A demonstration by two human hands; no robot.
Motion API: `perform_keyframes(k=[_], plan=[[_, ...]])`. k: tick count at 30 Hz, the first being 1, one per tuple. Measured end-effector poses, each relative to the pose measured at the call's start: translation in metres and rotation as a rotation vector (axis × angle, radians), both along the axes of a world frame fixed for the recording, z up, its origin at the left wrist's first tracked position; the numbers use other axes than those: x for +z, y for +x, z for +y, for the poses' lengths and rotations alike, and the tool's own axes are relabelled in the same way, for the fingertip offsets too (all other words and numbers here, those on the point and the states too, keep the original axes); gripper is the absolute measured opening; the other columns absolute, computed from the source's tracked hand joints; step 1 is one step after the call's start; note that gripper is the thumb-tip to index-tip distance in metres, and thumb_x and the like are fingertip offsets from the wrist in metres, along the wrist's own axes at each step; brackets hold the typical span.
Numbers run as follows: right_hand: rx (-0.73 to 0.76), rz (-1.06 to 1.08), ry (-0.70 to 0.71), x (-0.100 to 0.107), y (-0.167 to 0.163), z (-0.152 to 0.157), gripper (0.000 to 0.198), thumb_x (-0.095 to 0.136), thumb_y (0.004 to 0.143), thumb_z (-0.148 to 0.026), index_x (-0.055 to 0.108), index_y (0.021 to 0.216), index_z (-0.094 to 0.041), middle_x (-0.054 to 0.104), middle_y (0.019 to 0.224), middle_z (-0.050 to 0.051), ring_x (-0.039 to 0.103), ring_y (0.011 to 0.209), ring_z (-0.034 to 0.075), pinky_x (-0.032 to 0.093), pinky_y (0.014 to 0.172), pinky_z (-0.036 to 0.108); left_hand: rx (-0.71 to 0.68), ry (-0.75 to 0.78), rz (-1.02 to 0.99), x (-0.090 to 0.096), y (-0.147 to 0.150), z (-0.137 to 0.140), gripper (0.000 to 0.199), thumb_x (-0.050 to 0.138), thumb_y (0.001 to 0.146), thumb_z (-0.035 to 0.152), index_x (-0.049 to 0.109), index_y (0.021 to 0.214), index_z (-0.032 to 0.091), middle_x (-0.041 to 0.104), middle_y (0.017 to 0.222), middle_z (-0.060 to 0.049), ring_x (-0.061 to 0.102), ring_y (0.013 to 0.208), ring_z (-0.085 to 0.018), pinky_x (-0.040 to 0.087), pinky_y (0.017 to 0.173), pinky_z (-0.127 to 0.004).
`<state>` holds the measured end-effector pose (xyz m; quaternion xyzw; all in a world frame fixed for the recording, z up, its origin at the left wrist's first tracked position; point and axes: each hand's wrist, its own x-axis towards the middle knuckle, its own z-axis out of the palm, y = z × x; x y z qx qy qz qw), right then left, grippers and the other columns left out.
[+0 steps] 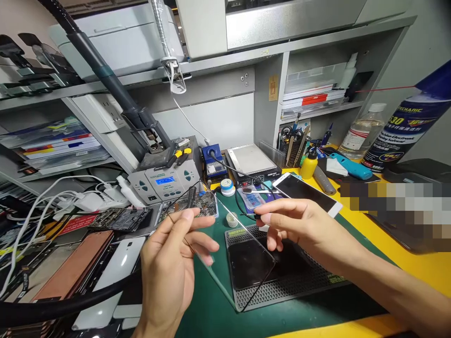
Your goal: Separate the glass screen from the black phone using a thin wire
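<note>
In front of me is a thin, dark-edged phone bezel (273, 261), a slim rectangular outline tilted in the air, with the bench showing through its middle. My left hand (172, 263) pinches its left side between thumb and index finger, the other fingers loosely spread. At the far side, my right hand (296, 223) has thumb and index finger closed around something small and dark, too hidden to name. Beneath both hands, a dark phone screen (248, 265) lies face up on a grey perforated pad (292, 290).
On the green mat (207, 319), a white phone (306, 192) lies behind my right hand. A soldering station (165, 183) and a hot plate (252, 159) stand at the back. Phone parts (105, 286) crowd the left; a yellow bottle (309, 163) and spray can (398, 126) stand right.
</note>
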<state>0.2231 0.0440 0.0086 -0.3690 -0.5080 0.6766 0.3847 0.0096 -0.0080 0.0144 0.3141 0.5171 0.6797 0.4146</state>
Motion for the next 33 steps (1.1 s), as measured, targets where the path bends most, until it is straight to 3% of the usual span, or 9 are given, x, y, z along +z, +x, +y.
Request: perform_keyframes(k=[11, 21, 28, 33], plan=[[0.025, -0.014, 0.114, -0.007, 0.003, -0.001, 0.027, 0.073, 0.090, -0.038, 0.074, 0.107, -0.018, 0.071, 0.067, 0.000, 0.068, 0.067, 0.015, 0.050, 0.067, 0.027, -0.049, 0.173, 0.030, -0.003, 0.003, -0.005, 0.021, 0.069, 0.087, 0.036, 0.070, 0.094, 0.017, 0.079, 0.083, -0.009, 0.071, 0.057, -0.021, 0.053, 0.044, -0.028], [0.087, 0.110, -0.018, 0.000, 0.003, -0.002, 0.038, 0.082, 0.081, -0.033, 0.072, 0.111, -0.014, 0.077, 0.076, 0.006, 0.072, 0.074, 0.018, 0.054, 0.071, 0.030, 0.096, 0.048, -0.071, 0.001, 0.006, 0.002, 0.039, 0.084, 0.069, 0.039, 0.070, 0.096, 0.014, 0.079, 0.082, -0.010, 0.070, 0.054, -0.020, 0.052, 0.039, -0.024], [0.078, 0.142, -0.096, 0.001, -0.003, -0.004, 0.042, 0.085, 0.076, -0.023, 0.068, 0.113, -0.013, 0.074, 0.074, 0.003, 0.071, 0.072, 0.016, 0.053, 0.067, 0.027, 0.112, 0.066, -0.043, -0.001, 0.009, 0.002, 0.037, 0.081, 0.074, 0.040, 0.070, 0.098, 0.015, 0.078, 0.082, -0.009, 0.072, 0.057, -0.021, 0.055, 0.042, -0.025], [0.027, 0.118, -0.016, 0.000, -0.005, -0.008, 0.044, 0.081, 0.078, -0.023, 0.066, 0.118, -0.014, 0.072, 0.071, 0.000, 0.069, 0.068, 0.014, 0.051, 0.067, 0.027, 0.090, 0.085, -0.056, -0.002, 0.010, 0.000, 0.039, 0.082, 0.073, 0.043, 0.071, 0.099, 0.017, 0.079, 0.082, -0.008, 0.073, 0.060, -0.022, 0.056, 0.044, -0.026]])
